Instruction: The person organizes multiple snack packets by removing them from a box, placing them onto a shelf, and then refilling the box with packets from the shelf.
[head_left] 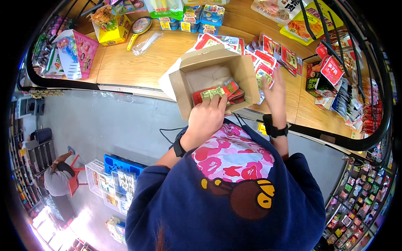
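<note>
An open cardboard box [184, 90] stands tilted at the front edge of the wooden shelf, with a few red snack packets [238, 97] inside. My left hand [207, 117] reaches over its near wall, fingers curled onto a red packet with a pale green patch [212, 93]. Just right of the box is my right hand [275, 98], blurred, its fingers stretched out and apart. Beside those fingers lie loose red-and-white packets [264, 69]; whether they touch is unclear. Each wrist wears a black band.
More red packets [289, 56] spread behind the box. At left stand a pink carton [86, 58], a yellow box [119, 33] and a round-headed yellow item [140, 26]. Black wire racks curve around the shelf. Behind, a person [60, 180] sits near white crates [98, 175].
</note>
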`<move>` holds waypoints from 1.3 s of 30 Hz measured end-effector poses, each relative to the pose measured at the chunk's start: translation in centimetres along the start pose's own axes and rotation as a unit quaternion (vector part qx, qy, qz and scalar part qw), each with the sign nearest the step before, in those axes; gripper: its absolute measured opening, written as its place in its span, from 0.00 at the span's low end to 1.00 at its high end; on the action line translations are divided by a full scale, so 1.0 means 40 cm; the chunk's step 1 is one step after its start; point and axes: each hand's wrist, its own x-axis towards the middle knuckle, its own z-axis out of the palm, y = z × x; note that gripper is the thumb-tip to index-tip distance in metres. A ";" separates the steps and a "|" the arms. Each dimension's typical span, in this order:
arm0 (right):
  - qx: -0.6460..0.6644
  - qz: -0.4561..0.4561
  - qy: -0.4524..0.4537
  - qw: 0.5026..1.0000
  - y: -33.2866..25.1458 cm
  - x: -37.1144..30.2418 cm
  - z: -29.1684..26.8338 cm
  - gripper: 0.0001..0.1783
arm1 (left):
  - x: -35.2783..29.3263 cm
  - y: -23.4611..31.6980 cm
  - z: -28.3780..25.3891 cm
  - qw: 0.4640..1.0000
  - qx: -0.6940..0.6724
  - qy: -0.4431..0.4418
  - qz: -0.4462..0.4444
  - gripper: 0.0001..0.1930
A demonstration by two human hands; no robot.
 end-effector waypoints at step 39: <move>0.046 -0.346 -0.207 0.914 -0.399 0.041 -0.115 0.18 | -0.011 0.005 0.000 1.000 -0.021 -0.011 0.001 0.09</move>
